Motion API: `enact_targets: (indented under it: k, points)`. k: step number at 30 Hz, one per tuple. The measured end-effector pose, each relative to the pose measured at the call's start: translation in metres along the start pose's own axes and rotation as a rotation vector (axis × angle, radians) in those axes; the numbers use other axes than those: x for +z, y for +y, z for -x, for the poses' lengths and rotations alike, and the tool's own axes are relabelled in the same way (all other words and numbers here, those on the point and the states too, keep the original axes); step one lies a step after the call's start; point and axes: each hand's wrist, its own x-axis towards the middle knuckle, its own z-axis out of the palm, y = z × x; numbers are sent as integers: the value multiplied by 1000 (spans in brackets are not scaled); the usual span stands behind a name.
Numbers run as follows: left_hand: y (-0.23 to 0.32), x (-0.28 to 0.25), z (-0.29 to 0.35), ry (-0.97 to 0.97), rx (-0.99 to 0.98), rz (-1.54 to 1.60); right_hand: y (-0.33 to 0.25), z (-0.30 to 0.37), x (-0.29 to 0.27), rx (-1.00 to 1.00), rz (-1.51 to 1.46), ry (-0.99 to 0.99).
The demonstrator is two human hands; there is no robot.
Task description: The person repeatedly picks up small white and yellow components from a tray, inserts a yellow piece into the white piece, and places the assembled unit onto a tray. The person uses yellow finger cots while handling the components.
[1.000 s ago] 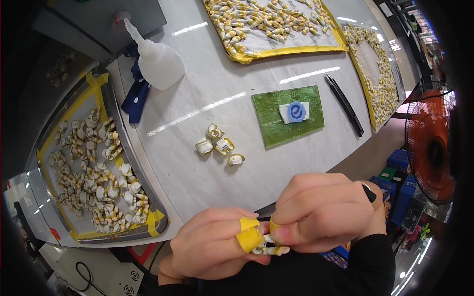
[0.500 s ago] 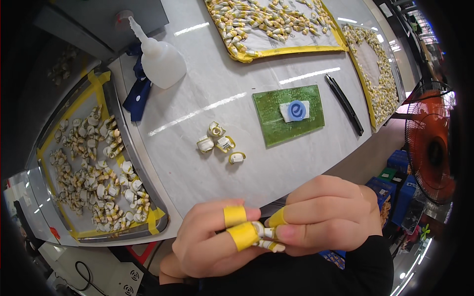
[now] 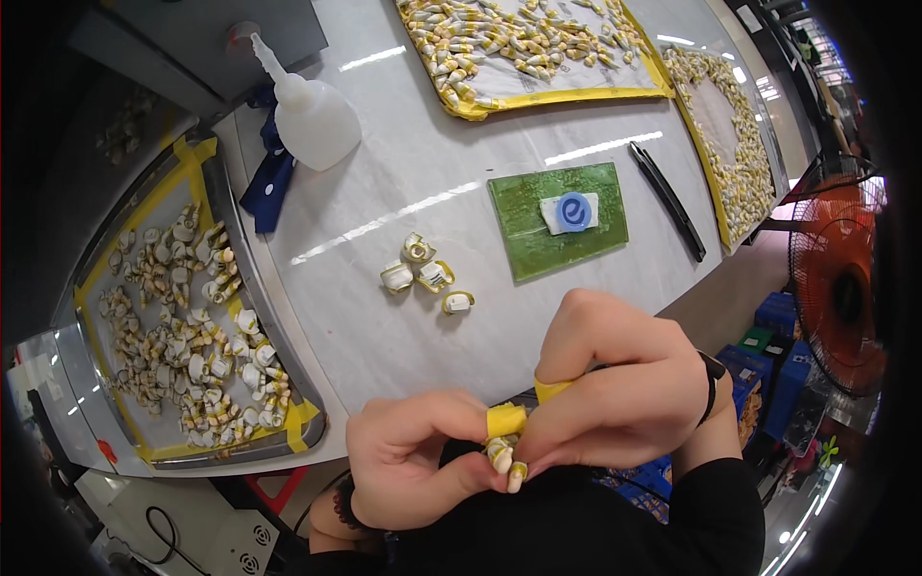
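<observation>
In the head view, a metal tray [image 3: 248, 259] edged with yellow tape stands at the left end of the table [image 3: 384, 355], holding a loose heap of white-and-yellow parts [image 3: 197, 368]. Toward the table's far edge, a yellow-rimmed tray [image 3: 576, 100] holds many slim pieces [image 3: 480, 43] on a pale lining. Beside it, by the right end, a narrower tray [image 3: 699, 163] is strewn with similar pieces around a bare patch. A white squeeze bottle [image 3: 317, 125] stands near the far left corner, next to a dark blue cloth [image 3: 269, 192].

Between these, a green plate [image 3: 543, 257] bears a white block with a blue disc [image 3: 573, 212] on it; a black slim tool [image 3: 667, 202] lies to its right. Four white-and-yellow parts [image 3: 435, 276] sit clustered left of the plate.

Just off the table's near edge, the left hand [image 3: 418, 461] pinches small pieces [image 3: 499, 456] between thumb and taped forefinger. The right hand [image 3: 619, 403] has its thumb and finger closed at the pieces' right side; its exact hold is partly hidden.

Half a second ago the pieces' tips pointed right; now they point toward the body, and the right hand's knuckles stand higher. The four parts remain clustered.
</observation>
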Motion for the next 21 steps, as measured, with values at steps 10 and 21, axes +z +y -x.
enact_targets:
  k: [10, 21]
  points:
    - [40, -11, -1, -211, 31, -672, 4, 4, -5, -97, 0, -124]
    - [128, -34, -10, 156, 259, -2117, -9, 26, -43, 137, 434, 201]
